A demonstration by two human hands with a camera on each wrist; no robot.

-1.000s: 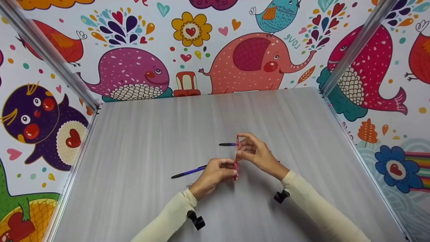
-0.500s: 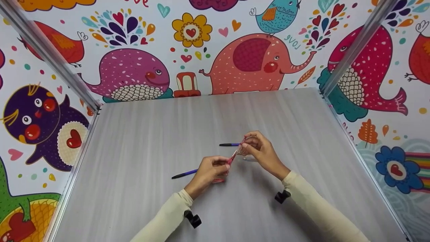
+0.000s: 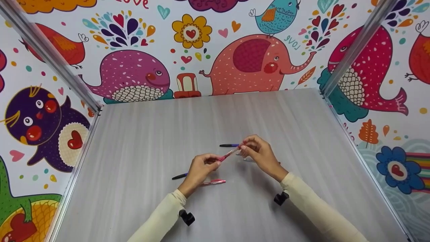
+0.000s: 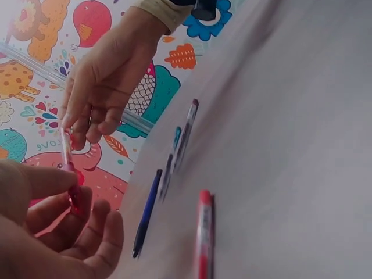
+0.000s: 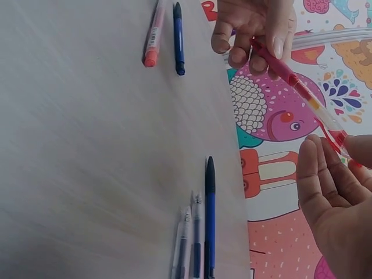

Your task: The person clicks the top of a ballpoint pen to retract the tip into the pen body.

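A red pen (image 3: 230, 154) with a clear barrel is held slanting between both hands over the table. My left hand (image 3: 200, 169) pinches its lower red end between thumb and fingers. At the upper end, my right hand (image 3: 263, 155) grips it with thumb and fingertips. The right wrist view shows the pen's red clip (image 5: 332, 137) beside the right fingers. Another red pen (image 3: 215, 182) lies on the table, partly hidden by the left wrist. A blue pen with a black end (image 3: 179, 176) sticks out behind the left hand.
Beyond the hands lies a second blue pen (image 3: 229, 145), partly covered by the right hand. Two clear-barrelled pens, one a clear pen (image 5: 185, 238), lie beside it in the right wrist view. Printed walls (image 3: 134, 74) and metal posts (image 3: 356, 50) border the grey table (image 3: 151, 134).
The held pen has turned from upright to slanting. My left hand has moved left with its end, uncovering the red pen on the table. The right hand has shifted slightly.
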